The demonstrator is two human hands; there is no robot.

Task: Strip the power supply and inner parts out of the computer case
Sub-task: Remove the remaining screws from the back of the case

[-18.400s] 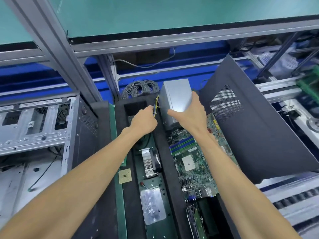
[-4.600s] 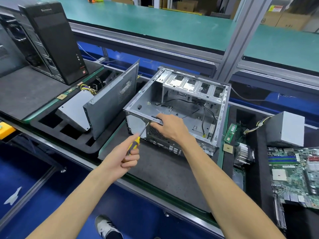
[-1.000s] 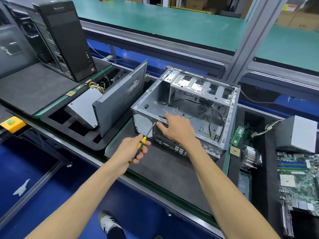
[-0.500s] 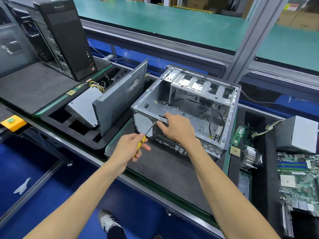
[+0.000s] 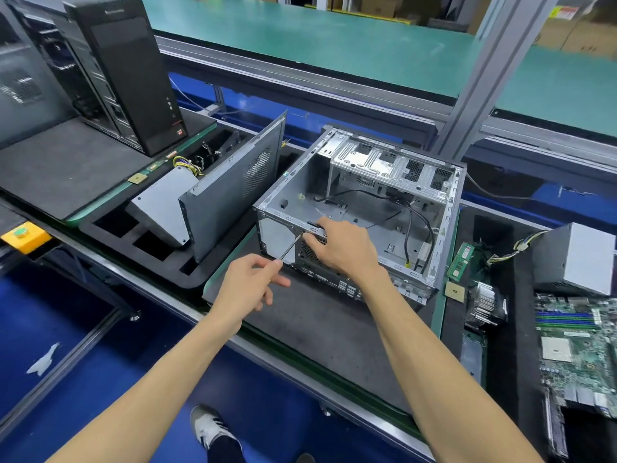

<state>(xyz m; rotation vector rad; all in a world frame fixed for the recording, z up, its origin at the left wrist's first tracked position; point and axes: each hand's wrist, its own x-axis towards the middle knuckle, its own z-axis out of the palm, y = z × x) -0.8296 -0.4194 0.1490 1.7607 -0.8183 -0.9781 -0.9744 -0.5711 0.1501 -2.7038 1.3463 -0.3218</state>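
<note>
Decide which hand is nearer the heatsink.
Right. The right hand grips the case rear edge, closer to the heatsink at right; the left hand, holding the screwdriver, sits farther left.

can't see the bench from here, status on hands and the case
Left hand shut on screwdriver, tip at rear edge of open case. Right hand gripping that edge. Black cables left inside. Nothing blocking.

We're on a PC teardown line in a factory; green conveyor benches [image 5: 350, 45] w/ alu frame posts [image 5: 484, 78], foam trays [image 5: 110, 228] of pulled boards [image 5: 577, 345], cartons [image 5: 584, 31] behind
</note>
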